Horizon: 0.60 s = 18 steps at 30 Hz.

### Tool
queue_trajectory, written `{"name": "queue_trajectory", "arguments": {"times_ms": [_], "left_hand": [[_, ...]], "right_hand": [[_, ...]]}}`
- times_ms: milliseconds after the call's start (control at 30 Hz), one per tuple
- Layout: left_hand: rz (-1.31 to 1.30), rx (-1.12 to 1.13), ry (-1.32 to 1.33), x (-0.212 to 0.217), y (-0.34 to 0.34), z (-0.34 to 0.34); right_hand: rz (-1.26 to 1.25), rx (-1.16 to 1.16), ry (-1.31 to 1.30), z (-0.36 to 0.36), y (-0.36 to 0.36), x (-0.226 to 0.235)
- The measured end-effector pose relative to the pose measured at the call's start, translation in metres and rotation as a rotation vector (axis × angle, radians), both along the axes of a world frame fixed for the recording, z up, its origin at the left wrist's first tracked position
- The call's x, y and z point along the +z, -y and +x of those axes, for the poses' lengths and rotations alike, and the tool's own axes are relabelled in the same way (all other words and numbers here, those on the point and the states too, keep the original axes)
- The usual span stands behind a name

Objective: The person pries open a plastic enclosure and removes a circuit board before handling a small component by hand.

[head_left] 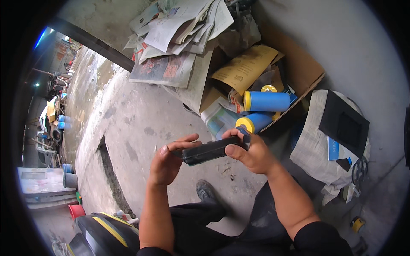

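Observation:
A long black rectangular part (208,151) is held between both hands above the concrete floor. My left hand (168,160) grips its left end, thumb on top and fingers stretched over it. My right hand (252,151) holds the right end, thumb pressed on the near face. Just beyond the hands, an open cardboard box (305,70) holds two blue cylinders with yellow end caps (265,101), (255,121), and a white plastic jug (218,119).
Stacked newspapers (175,38) lie at the back by the box. A black flat panel (344,123) rests on newspaper at the right, with scissors (359,170) beside it. My shoe (206,190) and dark trousers are below. A black-and-yellow vehicle part (104,232) sits lower left.

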<state>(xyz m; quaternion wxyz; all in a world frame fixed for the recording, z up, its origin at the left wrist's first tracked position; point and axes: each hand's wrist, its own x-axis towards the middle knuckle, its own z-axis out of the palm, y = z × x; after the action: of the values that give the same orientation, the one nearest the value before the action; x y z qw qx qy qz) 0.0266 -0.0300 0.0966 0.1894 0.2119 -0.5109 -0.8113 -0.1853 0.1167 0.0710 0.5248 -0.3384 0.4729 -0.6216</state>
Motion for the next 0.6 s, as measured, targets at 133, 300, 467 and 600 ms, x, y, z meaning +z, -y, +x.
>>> {"name": "queue_trajectory", "arguments": {"times_ms": [133,300,467,600], "left_hand": [[-0.151,-0.164,0.346,0.006,-0.005,0.009],[-0.079,-0.315,0.423,0.023,-0.008,0.003],[0.094,-0.254,0.348,0.012,-0.032,-0.011],[0.073,-0.196,0.374,0.011,-0.041,-0.015]], "right_hand": [[0.063,0.023,-0.202,0.003,0.000,-0.007],[0.011,-0.089,-0.219,0.007,0.001,-0.007],[0.124,-0.049,-0.111,0.010,0.002,-0.011],[0.072,0.059,-0.180,0.009,0.000,-0.004]]}}
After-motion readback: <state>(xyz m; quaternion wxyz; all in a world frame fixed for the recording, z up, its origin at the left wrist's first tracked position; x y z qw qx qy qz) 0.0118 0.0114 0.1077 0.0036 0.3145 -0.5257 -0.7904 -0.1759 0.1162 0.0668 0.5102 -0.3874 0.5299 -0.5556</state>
